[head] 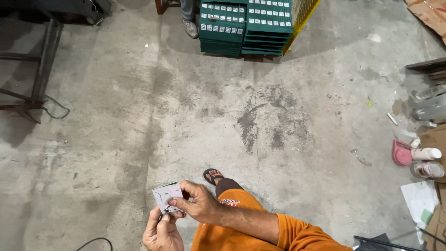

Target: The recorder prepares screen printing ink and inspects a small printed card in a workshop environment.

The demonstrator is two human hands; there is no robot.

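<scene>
Both of my hands hold a small white card with dark curved marks low in the head view, above the concrete floor. My left hand grips the card's lower edge from below with fingers and thumb. My right hand pinches the card's right side, its orange sleeve running off to the lower right. My knee in orange cloth and my sandalled foot lie just behind the hands.
Stacks of green flat crates stand at the top middle, with another person's shoe beside them. A metal frame is at left. Bottles, a pink object, paper and cardboard lie at right. A black cable curls at the bottom.
</scene>
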